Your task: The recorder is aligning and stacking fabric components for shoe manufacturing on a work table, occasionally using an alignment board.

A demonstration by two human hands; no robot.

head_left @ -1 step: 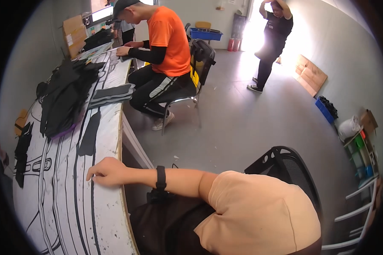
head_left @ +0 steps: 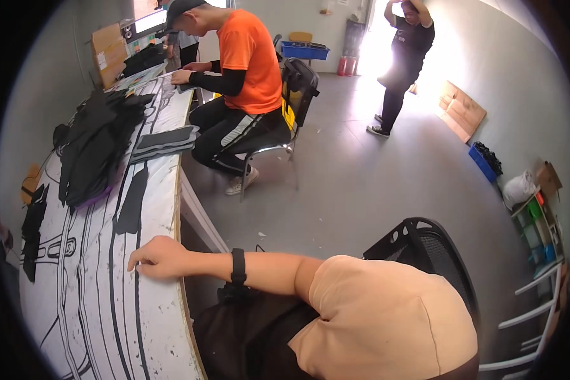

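Observation:
My right hand point(head_left: 161, 257) rests at the edge of a long white table point(head_left: 161, 329) marked with black lines. Its fingers are curled, thumb and forefinger close together at the tips. Whether anything small is pinched there is hidden. A black band sits on that wrist. Just beyond the hand lies a flat dark grey strip point(head_left: 131, 202), apart from the fingers. Farther up the table are a stack of grey cut pieces point(head_left: 164, 143) and a large heap of black fabric pieces point(head_left: 98, 145) with a purple edge beneath. My left hand is out of view.
A person in an orange shirt point(head_left: 250, 60) sits along the table, both hands on grey pieces. Another person point(head_left: 405, 69) stands by the bright doorway, arms raised. A black mesh chair back point(head_left: 433, 247) is beside me. A blue crate point(head_left: 483, 163) and shelf line the right wall.

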